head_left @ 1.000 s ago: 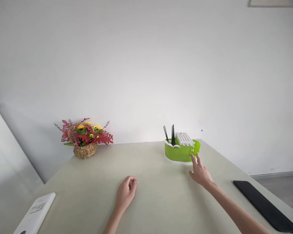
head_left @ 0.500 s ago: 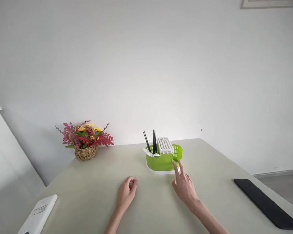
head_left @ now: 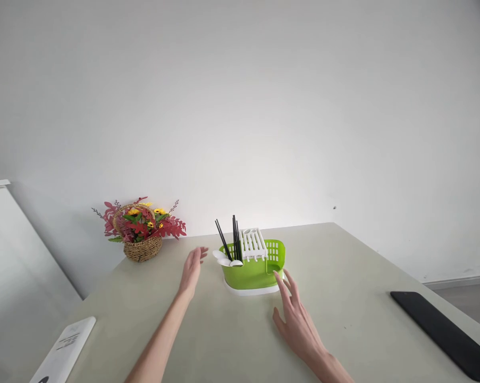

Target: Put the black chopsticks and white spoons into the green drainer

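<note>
Green utensil holder [head_left: 245,276] stands on the table [head_left: 219,340] between both hands: the left hand [head_left: 191,272] points forward near its left end, fingers loose and empty, while the right hand [head_left: 297,322] slants inward, fingers spread, gripping nothing, tips by the front right corner, contact unclear. The holder carries three white spoons [head_left: 236,263], one slotted white rack [head_left: 253,243] and black chopsticks [head_left: 235,239] too bunched to count

Perhaps a home, from the flower basket [head_left: 143,249] and green utensil caddy [head_left: 247,277]

1 head-worn camera, facing forward and down across table [head_left: 224,340] toward wall [head_left: 240,106].
</note>
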A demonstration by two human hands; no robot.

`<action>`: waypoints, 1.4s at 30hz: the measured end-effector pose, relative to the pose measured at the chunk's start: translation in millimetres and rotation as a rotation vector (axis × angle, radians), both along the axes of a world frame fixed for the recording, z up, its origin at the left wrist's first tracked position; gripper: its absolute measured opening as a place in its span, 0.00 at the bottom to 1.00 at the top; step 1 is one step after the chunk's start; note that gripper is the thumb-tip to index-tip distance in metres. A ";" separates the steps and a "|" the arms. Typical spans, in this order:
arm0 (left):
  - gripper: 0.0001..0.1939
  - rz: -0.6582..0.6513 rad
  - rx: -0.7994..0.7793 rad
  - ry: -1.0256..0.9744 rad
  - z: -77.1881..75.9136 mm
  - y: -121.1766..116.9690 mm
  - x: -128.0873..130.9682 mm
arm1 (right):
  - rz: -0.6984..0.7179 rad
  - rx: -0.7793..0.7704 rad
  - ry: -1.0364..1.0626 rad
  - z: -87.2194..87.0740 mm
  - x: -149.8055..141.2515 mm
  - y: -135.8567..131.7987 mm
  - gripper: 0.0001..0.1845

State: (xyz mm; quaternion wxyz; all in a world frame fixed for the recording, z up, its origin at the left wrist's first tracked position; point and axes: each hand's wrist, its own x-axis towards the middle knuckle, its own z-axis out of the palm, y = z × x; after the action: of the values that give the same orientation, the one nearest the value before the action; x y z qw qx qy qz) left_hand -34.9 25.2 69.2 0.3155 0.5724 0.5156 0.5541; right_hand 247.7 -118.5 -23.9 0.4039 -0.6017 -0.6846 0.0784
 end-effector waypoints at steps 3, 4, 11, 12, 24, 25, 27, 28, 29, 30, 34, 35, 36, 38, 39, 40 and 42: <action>0.32 -0.129 -0.057 0.008 40.2 29.6 15.2 | -0.032 -0.054 0.143 -5.7 13.3 -7.9 0.41; 0.32 -0.184 -0.099 0.025 51.3 38.6 22.4 | -0.056 -0.061 0.187 -8.9 16.8 -9.4 0.38; 0.32 -0.507 -0.294 0.197 76.5 78.7 79.8 | -0.142 -0.083 0.318 -25.5 23.5 -8.8 0.25; 0.32 -0.512 -0.296 0.211 74.7 81.5 85.8 | -0.138 -0.080 0.317 -25.6 23.4 -8.5 0.24; 0.18 -0.296 -0.148 0.019 62.9 83.9 97.4 | -0.106 -0.114 0.367 -18.5 29.1 -9.0 0.18; 0.18 -0.264 -0.131 -0.038 65.0 84.8 96.9 | -0.103 -0.114 0.366 -18.4 29.5 -9.2 0.18; 0.16 -0.176 -0.079 -0.158 73.1 89.6 92.8 | -0.098 -0.111 0.364 -18.5 29.9 -9.5 0.17; 0.15 -0.117 -0.044 -0.220 79.0 93.2 88.9 | -0.097 -0.108 0.365 -18.6 30.0 -9.7 0.17; 0.15 -0.053 -0.009 -0.281 86.1 97.4 83.4 | -0.098 -0.104 0.367 -18.7 30.1 -9.8 0.17; 0.14 0.012 0.023 -0.341 93.8 101.7 76.4 | -0.098 -0.099 0.369 -18.7 30.1 -9.9 0.16; 0.17 0.215 0.050 -0.527 123.5 112.1 33.6 | -0.101 -0.079 0.387 -17.9 30.9 -10.3 0.15; 0.16 0.241 0.026 -0.551 128.3 111.4 20.1 | -0.102 -0.078 0.394 -17.7 31.2 -10.4 0.15; 0.13 0.257 -0.005 -0.566 131.1 109.2 6.1 | -0.105 -0.082 0.402 -17.8 31.5 -10.6 0.15; 0.15 0.262 -0.078 -0.570 130.0 100.6 -21.5 | -0.112 -0.100 0.416 -18.7 32.2 -10.6 0.15; 0.17 0.257 -0.117 -0.560 126.0 94.8 -34.4 | -0.115 -0.112 0.419 -19.6 32.6 -10.6 0.16; 0.19 0.249 -0.156 -0.544 119.8 88.4 -46.0 | -0.117 -0.122 0.422 -20.8 32.9 -10.4 0.16; 0.19 0.236 -0.231 -0.490 101.9 75.0 -65.1 | -0.117 -0.135 0.425 -23.7 33.7 -10.0 0.16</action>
State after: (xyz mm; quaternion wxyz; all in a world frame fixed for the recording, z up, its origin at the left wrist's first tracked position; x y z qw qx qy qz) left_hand -99.9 100.2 171.1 0.4271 0.3178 0.5468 0.6462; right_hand 281.4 -128.5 -47.6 0.5016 -0.6359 -0.5415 0.2254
